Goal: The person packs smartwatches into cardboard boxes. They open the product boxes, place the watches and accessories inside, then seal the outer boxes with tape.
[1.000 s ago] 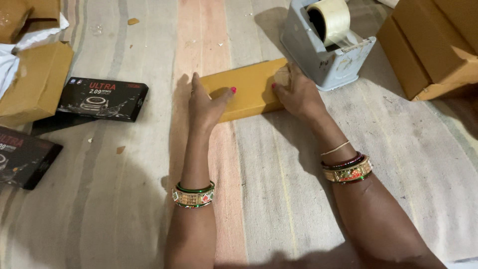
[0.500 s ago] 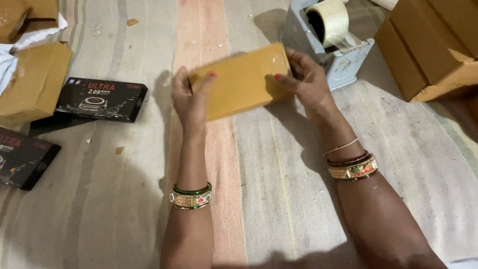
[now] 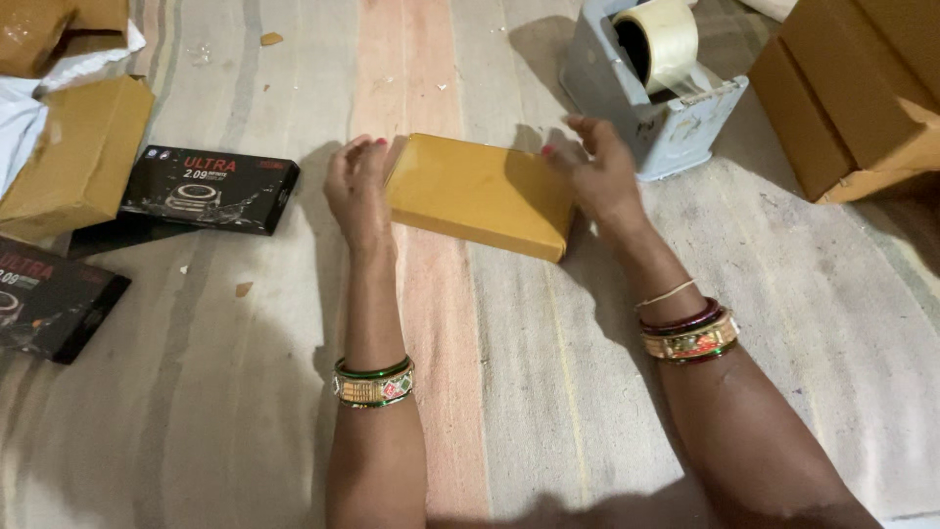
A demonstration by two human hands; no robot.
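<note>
A flat yellow-brown parcel (image 3: 480,193) sits between my hands, just above the striped mat (image 3: 490,392). My left hand (image 3: 357,186) grips its left end, fingers curled over the top edge. At the right end my right hand (image 3: 597,176) holds the far corner with its fingers spread. Both wrists wear bangles.
A grey tape dispenser (image 3: 651,108) with a clear tape roll (image 3: 661,44) stands right behind the parcel. Brown cardboard boxes (image 3: 862,98) are stacked at the right. Two black product boxes (image 3: 211,191) (image 3: 49,299) and more brown parcels (image 3: 73,157) lie at the left.
The parcel lay flat under both palms a second ago. My hands then lifted and turned it, and it now sits lower and flatter between them.
</note>
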